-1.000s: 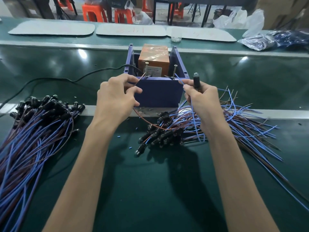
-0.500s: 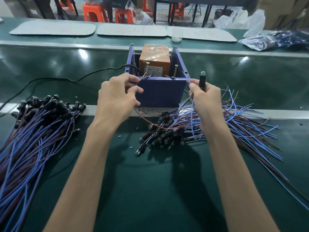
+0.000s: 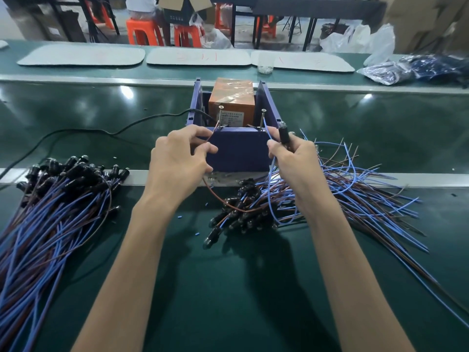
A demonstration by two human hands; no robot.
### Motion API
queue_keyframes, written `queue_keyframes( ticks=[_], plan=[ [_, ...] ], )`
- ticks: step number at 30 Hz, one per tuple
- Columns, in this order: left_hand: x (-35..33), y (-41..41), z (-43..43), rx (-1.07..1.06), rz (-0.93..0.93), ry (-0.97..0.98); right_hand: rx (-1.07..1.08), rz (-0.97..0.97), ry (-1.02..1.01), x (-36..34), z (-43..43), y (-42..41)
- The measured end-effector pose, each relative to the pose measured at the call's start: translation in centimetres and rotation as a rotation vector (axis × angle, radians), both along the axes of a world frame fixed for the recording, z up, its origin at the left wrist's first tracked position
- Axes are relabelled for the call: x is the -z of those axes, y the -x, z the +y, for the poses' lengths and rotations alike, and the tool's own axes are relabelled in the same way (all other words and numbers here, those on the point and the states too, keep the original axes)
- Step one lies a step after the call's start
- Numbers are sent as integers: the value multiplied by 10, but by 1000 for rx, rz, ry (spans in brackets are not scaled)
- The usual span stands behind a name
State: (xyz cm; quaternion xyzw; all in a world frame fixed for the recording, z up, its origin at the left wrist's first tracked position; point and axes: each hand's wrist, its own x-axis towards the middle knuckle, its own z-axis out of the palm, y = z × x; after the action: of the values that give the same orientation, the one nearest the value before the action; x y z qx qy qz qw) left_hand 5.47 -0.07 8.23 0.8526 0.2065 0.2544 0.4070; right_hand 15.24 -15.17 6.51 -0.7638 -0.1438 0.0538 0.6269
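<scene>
Left hand (image 3: 177, 161) hovers just right of a big bundle of blue and brown leads (image 3: 50, 199) that lies fanned over the green surface (image 3: 228, 288), its black-capped ends pointing toward the far side. The hand's thumb and forefinger pinch a thin brown wire (image 3: 220, 201). This wire rises from the pinch to the left metal post (image 3: 220, 115) of the purple box (image 3: 241, 151) and also loops down under the hand toward a heap of black-capped leads (image 3: 241, 212) (it lies between the two forearms). A black cable (image 3: 101, 128) snakes across the surface into the box's left wall, and an orange block (image 3: 232, 97) sits inside the box behind the posts. A blue wire (image 3: 271, 189) runs up to the right metal post (image 3: 264, 118); whether it touches I cannot tell. Right hand (image 3: 291, 158) is curled around a black connector (image 3: 283, 134), held upright just beside the box's front right corner, with the blue wire gripped in its fingers. Beyond it, a loose spread of leads (image 3: 368, 189) trails off to the right.
</scene>
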Motion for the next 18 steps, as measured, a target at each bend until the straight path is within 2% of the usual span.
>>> queue_keyframes(
  ticks=[18],
  plan=[
    [-1, 2, -1, 17, 19, -27, -8, 45, -49, -7, -9, 2]
  ],
)
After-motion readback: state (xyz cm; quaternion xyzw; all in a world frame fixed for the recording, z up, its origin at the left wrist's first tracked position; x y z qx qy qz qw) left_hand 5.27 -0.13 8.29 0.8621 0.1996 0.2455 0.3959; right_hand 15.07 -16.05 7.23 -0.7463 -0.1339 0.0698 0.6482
